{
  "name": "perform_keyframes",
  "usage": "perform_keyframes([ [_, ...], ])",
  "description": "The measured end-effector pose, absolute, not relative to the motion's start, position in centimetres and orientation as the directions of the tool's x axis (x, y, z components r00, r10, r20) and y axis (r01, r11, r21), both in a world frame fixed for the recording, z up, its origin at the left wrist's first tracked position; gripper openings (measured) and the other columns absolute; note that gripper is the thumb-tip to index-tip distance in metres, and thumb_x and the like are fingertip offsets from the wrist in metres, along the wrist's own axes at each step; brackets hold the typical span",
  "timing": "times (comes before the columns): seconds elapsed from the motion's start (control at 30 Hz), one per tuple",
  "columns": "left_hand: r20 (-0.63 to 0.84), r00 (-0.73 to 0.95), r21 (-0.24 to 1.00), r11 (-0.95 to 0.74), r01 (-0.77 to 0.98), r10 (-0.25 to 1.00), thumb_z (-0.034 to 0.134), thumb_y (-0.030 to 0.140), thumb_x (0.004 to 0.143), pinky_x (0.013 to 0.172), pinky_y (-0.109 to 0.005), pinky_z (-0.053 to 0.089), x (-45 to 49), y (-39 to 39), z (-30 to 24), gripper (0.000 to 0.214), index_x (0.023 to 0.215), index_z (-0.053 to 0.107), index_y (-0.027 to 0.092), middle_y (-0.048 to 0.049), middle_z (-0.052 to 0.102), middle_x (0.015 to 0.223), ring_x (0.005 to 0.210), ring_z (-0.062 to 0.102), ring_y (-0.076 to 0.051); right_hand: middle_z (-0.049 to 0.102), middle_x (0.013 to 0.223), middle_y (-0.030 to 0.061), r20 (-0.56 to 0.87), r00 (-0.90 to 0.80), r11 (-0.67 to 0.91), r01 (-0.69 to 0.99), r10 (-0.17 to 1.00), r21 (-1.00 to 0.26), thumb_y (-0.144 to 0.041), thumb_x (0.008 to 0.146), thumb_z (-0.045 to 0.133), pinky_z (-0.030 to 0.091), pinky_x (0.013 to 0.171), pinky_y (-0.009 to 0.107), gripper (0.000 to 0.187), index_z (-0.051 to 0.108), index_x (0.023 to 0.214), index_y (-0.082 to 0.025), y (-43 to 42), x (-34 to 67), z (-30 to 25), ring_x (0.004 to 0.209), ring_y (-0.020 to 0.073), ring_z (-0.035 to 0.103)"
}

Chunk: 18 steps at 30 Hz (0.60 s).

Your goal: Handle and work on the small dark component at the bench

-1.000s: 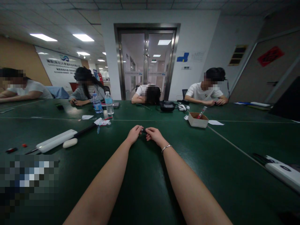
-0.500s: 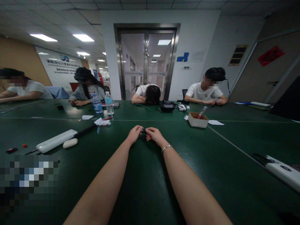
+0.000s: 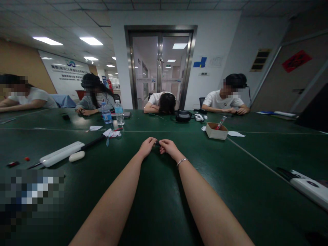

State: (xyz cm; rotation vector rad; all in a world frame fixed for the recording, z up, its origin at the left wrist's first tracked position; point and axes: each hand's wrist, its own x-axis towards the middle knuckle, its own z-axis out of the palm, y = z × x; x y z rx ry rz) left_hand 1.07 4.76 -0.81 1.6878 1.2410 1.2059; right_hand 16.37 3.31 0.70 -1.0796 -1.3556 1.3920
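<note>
Green tabletop [image 3: 159, 198] is seen stretching toward a pale wall [image 3: 217, 37], where glass doors [image 3: 145, 65] are set, and other people [image 3: 154, 102] are seated along the far side. Near the middle, a small black piece [image 3: 157, 143] is held between the left hand [image 3: 147, 147] and the right hand [image 3: 168, 147]. It is pinched by the right thumb and fingers; its other end appears to be gripped by the left fingertips, though how firmly cannot be told.

Should the pinch be loosened on one side, the piece could be tipped or dropped, since only a small hold seems to be offered by something so slight. If both ends were pulled unevenly, it could be jerked free, and against the dark table it might easily be lost from sight. Bottles [image 3: 119, 112] and a box [image 3: 216, 133] are placed well apart from the hands, so a knock seems unlikely.

Much of the piece is covered by fingers, and its shape cannot be made out. Whether the table is touched by it is also unclear. At lower left, a patch [image 3: 32, 201] is blurred into blocks; a white device [image 3: 304, 188] is cut off by the right edge
</note>
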Motion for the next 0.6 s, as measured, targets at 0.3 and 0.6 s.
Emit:
perform_keyframes([
  [0.3,0.273,0.121,0.908,-0.297,0.295,0.954,0.046,0.037,0.078,0.06,-0.024,0.04,1.06,4.81,-0.92,0.027,0.088,0.061,0.017,-0.0008,0.057,0.068,0.062,0.05,-0.012,0.054,0.048,-0.0024,0.0,-0.221,-0.001,-0.003,0.975,-1.0,-0.017,0.086,0.054,0.049,0.04,0.017,0.01,0.057,0.09,-0.009,3.36,16.46,0.59,0.04,0.0085,0.055],
  [0.6,0.259,0.113,0.911,-0.282,0.302,0.959,0.043,0.034,0.08,0.058,-0.023,0.039,1.07,4.61,-0.72,0.028,0.089,0.062,0.017,-0.0016,0.057,0.068,0.063,0.051,-0.013,0.054,0.048,-0.0018,-0.003,-0.224,-0.002,0.007,0.975,-1.0,-0.018,0.087,0.055,0.05,0.04,0.017,0.009,0.058,0.09,-0.01,3.29,16.53,0.64,0.041,0.0086,0.055],
])
